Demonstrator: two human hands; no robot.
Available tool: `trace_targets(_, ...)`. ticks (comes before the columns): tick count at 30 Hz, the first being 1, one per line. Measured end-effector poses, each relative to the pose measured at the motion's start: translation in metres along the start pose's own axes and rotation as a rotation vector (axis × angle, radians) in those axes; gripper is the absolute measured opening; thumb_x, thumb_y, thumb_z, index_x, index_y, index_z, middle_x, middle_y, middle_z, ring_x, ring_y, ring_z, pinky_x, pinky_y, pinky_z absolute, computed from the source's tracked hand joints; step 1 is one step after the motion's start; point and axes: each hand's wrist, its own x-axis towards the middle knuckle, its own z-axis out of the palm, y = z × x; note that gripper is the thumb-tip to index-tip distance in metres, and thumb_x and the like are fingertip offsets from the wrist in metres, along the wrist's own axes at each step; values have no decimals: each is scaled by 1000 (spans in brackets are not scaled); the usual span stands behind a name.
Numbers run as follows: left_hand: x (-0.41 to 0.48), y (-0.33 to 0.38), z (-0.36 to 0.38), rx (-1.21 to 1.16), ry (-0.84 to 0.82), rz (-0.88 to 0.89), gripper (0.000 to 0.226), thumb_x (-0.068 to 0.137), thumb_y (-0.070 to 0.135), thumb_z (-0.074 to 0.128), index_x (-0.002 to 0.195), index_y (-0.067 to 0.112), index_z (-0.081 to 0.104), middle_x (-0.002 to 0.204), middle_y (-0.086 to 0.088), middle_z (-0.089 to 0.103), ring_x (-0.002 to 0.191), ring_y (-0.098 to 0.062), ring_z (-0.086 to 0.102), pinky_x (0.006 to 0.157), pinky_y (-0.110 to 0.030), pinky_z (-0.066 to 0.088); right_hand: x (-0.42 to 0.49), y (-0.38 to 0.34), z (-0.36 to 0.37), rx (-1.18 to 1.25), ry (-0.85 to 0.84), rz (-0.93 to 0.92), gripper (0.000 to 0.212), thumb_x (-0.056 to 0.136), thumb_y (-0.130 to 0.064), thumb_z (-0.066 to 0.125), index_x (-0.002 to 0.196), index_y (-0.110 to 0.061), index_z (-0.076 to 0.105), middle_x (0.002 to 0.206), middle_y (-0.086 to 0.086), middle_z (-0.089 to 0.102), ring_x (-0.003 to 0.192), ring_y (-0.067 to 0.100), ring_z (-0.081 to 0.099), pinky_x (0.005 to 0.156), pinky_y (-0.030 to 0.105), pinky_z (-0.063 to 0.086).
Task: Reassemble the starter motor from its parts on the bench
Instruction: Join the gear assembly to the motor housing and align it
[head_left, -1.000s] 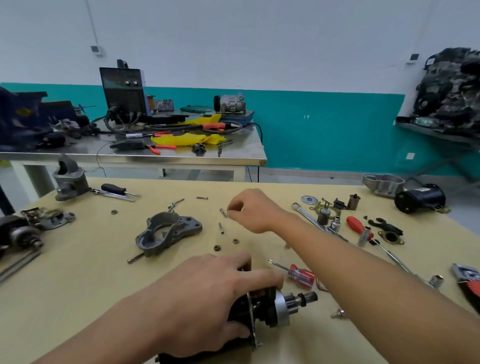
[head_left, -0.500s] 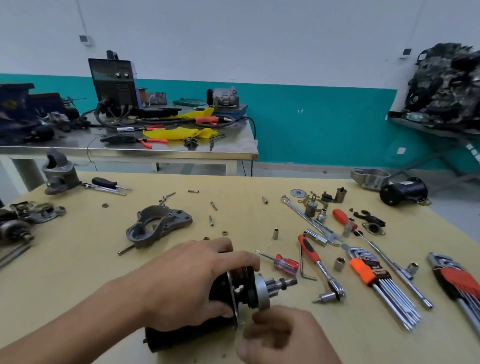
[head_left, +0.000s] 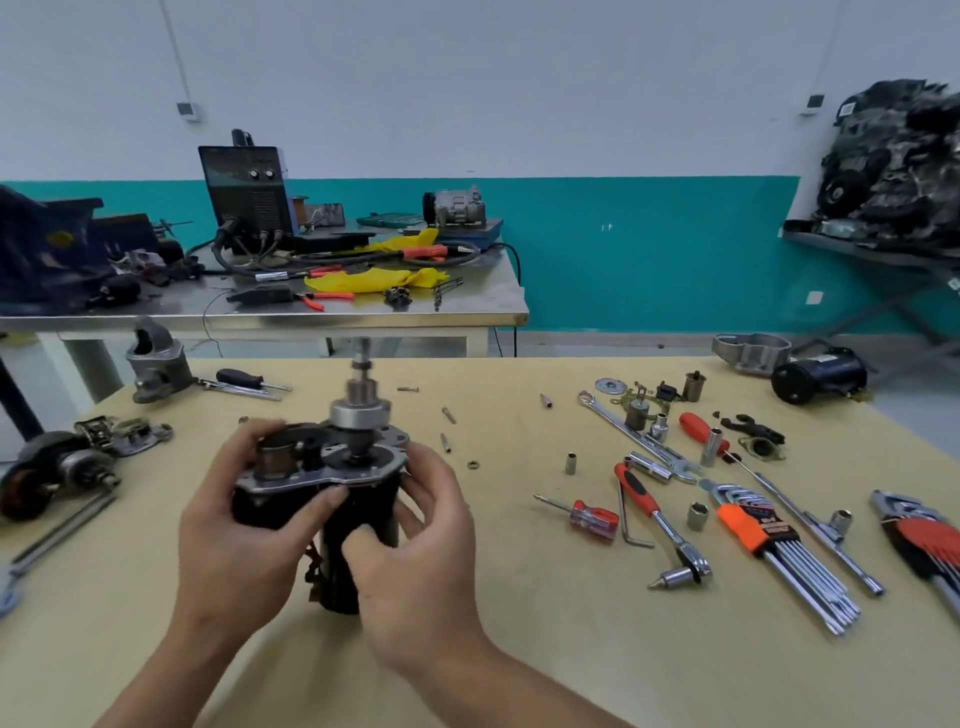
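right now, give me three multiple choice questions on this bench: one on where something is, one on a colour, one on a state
1. Where does the ratchet wrench lie?
A. right of the hands
B. on the steel table behind
C. in the left hand

2. What colour is the small screwdriver's handle?
A. blue
B. clear red
C. yellow

3. How is the starter motor held?
A. flat on the bench, untouched
B. upright in both hands
C. by one hand only

Answers:
1 A: the ratchet wrench lies on the bench.
2 B: the small screwdriver.
3 B: left hand and right hand grip the starter motor, shaft up.
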Motion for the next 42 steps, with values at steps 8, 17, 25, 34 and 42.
trace_targets(8,-13,-12,-10,-35,-5,26,65,66,29,80,116,53,46,112,30,60,104,6,61,88,-4,45,96,21,-99,-1145,-246,-219,36,94,-12,59,127,-26,64,121,-9,61,104,8,58,89,34,51)
trace_targets(17,5,-4,-3,-27,-206,41,59,65,39,82,110,56,48,108,34,62,101,5,64,80,-2,45,119,29,-97,-1594,-673,-129,26,98,-33,52,114,-25,72,111,1,60,104,22,57,86,42,53)
trace_targets(25,25,-21,2,-26,-170,-64,62,67,40,85,119,43,52,103,15,68,93,-11,70,84,-28,54,111,30,-95,-1586,-664,-79,14,100,-22,45,95,-18,58,104,3,57,92,21,56,78,35,49)
trace_targets(34,27,-23,4,-10,-186,-59,61,67,44,84,119,43,52,101,18,69,94,-11,67,84,-29,53,106,-24,-87,-1296,-358,-162,14,103,-24,47,96,-20,58,95,0,61,79,13,59,70,32,52)
trace_targets(42,30,-20,12,-89,-186,-69,59,67,32,89,114,40,55,95,4,70,81,-13,70,71,-22,57,80,-60,-25,-931,-378,-516,15,92,-14,68,102,-15,79,89,-5,75,80,5,66,76,20,55)
